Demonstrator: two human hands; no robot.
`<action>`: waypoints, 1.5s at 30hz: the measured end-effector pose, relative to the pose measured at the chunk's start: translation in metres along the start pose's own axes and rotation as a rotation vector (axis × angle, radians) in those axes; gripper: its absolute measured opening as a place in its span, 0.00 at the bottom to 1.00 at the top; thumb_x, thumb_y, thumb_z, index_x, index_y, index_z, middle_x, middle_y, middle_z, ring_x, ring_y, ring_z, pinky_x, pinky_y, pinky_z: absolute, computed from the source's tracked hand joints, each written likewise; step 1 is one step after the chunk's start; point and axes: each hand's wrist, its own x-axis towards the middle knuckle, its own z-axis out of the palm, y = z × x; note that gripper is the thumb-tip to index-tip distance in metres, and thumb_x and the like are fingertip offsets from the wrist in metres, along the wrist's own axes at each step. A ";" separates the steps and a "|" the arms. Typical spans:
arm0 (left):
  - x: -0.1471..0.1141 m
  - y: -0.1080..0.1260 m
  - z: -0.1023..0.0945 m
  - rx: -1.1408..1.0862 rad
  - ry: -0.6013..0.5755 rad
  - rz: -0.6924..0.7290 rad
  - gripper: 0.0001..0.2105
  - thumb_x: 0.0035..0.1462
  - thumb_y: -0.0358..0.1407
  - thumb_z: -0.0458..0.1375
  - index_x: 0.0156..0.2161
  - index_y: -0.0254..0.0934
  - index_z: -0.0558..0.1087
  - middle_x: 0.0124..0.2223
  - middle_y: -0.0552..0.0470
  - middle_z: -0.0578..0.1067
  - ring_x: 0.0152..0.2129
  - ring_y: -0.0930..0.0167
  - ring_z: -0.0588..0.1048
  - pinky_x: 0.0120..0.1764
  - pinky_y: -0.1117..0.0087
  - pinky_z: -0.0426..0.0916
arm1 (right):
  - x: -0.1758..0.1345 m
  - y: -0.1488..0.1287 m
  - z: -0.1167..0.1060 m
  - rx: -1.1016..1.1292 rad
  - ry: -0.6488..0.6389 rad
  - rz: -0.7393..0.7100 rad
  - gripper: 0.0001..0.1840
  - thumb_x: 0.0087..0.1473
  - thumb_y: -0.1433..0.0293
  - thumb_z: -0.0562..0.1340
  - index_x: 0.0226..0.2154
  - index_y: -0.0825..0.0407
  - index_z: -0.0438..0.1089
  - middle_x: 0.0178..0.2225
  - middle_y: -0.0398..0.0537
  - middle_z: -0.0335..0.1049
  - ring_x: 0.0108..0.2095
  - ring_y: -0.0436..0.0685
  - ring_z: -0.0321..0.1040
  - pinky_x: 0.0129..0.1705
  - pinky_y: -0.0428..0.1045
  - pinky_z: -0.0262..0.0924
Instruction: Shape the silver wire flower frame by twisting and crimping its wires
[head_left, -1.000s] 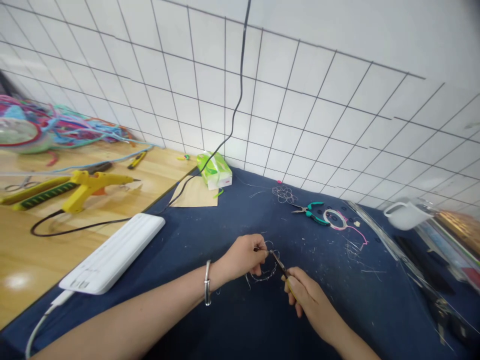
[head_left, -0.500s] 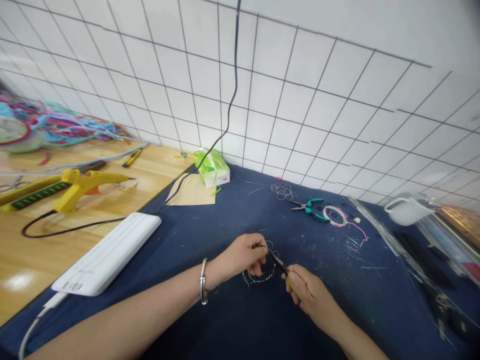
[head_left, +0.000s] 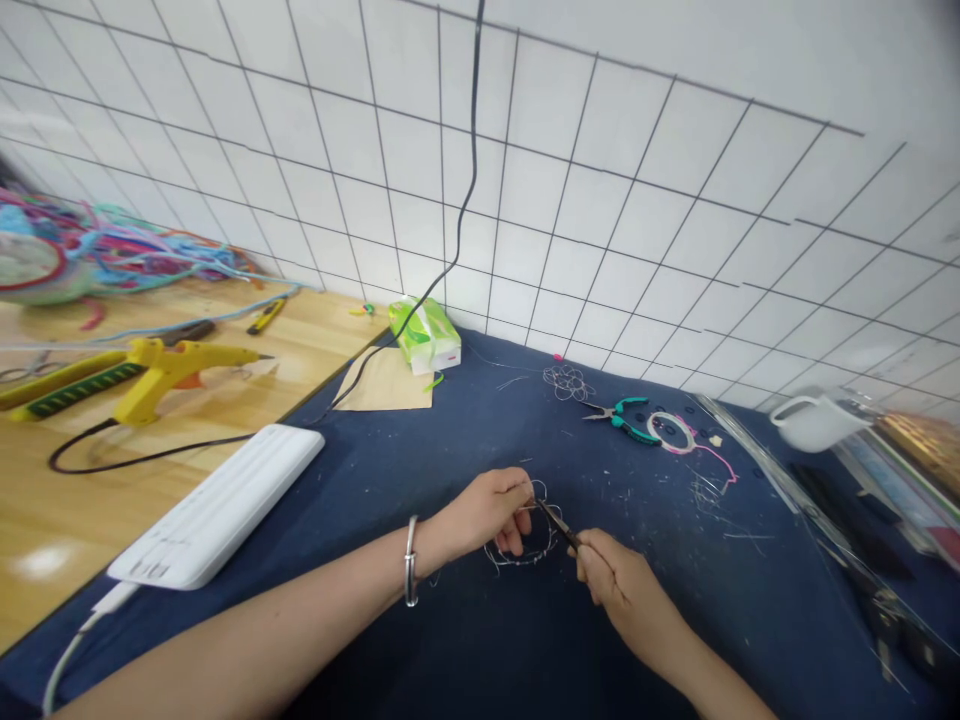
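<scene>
Holding a thin wire loop [head_left: 529, 560] over the dark blue surface [head_left: 390, 470], low in view.
Pinching it in the grip of the left hand [head_left: 487, 512]; clasping a slim dark tool [head_left: 556, 522] in the right hand [head_left: 619, 582], with tip at the wire. Surrounded farther off by teal-handled pliers [head_left: 618, 416] beside a white ring [head_left: 673, 450], a wire coil [head_left: 566, 381] near the wall [head_left: 529, 230], and, leftward, a white oblong device [head_left: 225, 505] and a yellow glue gun [head_left: 166, 375].

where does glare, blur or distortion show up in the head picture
Head view: glare bleaches a spot on the wooden tabletop, lower left; same head view: the gridded wall has lines fanning outward, and the white mug near the right edge looks smeared; also head view: the wire loop is too fine to read clearly.
</scene>
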 end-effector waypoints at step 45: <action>-0.001 0.001 -0.009 -0.142 -0.290 -0.035 0.07 0.53 0.35 0.51 0.36 0.34 0.66 0.28 0.52 0.69 0.19 0.76 0.70 0.17 0.77 0.64 | 0.006 -0.006 -0.027 0.005 -0.241 -0.039 0.14 0.58 0.67 0.47 0.26 0.52 0.62 0.22 0.39 0.59 0.24 0.46 0.57 0.27 0.42 0.51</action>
